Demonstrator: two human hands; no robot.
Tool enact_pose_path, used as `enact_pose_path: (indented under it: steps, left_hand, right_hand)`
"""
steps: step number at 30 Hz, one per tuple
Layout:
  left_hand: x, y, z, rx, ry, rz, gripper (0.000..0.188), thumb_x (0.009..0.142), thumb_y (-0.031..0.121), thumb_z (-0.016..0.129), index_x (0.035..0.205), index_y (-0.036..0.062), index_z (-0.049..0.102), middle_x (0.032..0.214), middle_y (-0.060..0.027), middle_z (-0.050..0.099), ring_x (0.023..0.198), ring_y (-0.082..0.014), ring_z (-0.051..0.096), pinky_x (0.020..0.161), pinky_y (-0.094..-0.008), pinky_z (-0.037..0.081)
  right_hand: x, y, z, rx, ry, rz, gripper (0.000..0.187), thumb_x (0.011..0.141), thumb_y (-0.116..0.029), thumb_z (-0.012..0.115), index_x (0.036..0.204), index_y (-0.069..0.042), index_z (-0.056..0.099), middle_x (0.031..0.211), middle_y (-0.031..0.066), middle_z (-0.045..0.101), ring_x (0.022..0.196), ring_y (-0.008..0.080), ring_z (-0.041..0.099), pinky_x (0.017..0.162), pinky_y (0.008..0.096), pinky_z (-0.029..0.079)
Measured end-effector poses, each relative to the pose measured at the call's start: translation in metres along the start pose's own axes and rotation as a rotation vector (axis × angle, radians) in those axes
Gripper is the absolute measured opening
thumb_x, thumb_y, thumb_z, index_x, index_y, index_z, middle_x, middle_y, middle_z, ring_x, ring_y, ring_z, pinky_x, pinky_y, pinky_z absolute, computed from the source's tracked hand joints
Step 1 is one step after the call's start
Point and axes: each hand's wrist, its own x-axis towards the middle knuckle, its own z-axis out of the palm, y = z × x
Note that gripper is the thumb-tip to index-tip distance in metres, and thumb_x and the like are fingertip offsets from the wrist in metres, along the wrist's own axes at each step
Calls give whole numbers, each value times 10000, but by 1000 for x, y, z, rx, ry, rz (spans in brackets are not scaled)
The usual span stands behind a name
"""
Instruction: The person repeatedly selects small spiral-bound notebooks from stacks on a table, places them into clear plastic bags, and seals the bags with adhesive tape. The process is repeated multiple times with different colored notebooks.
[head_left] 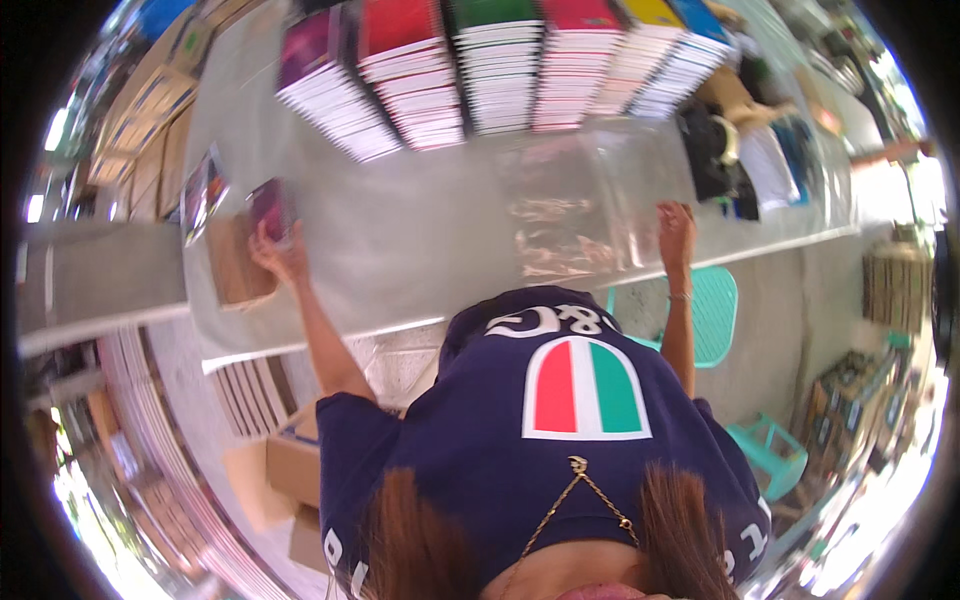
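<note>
A purple item (268, 203), blurred, appears gripped by the left hand (281, 257) near the brown block (238, 272), at the table (400, 245)'s left. The right hand (677, 230) is curled by the clear bags (560, 210); whether anything is pinched cannot be told. Picking up or setting down is judged in hand; a steady left grip is called for next

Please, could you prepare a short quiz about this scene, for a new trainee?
1. Which hand holds the purple item?
2. True or false: the green stack stands between the red stack and the pink stack.
3. Which of these is nearest to the right hand? a) red stack; b) clear plastic; c) purple item.

Key: 1. The left hand. 2. True. 3. b.
</note>
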Motion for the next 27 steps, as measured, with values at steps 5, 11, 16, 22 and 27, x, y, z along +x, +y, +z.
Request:
enact_pose_path:
  steps: [5,11,16,22,27]
  left_hand:
    - [18,-3,12,81,-43,-108,818,715,506,794,1371,169,439,1395,-213,335,1306,-398,299,1042,-580,287]
    - [-13,100,-1,-53,-103,-128,701,763,363,781,1356,182,454,1400,-203,324,1308,-403,303,1045,-571,288]
    - [-61,192,-3,-309,-233,-255,628,789,236,762,1343,171,474,1390,-193,338,1301,-386,314,1042,-540,301]
    - [-86,277,-25,-458,-328,-317,573,822,149,720,1341,160,478,1391,-187,339,1332,-341,292,1052,-509,285]
    - [-98,308,-35,-507,-303,-400,546,835,140,708,1334,144,486,1386,-189,352,1336,-335,283,1062,-504,275]
  right_hand:
    - [14,-3,-8,-71,140,-32,182,788,-5,645,958,-63,673,984,166,610,971,349,567,866,419,438]
    - [33,0,-16,-27,97,-45,195,778,-25,662,969,-66,677,957,164,604,970,348,564,880,422,433]
    - [41,7,3,-61,-23,-114,198,792,-90,676,989,-111,685,1033,129,592,1041,331,539,903,438,420]
    - [43,-7,9,-179,-1,-121,205,776,-97,717,976,-132,689,1055,116,593,1023,317,547,896,427,428]
    - [81,8,-6,-145,41,-206,217,797,-91,719,1008,-128,684,988,98,608,974,275,578,854,399,454]
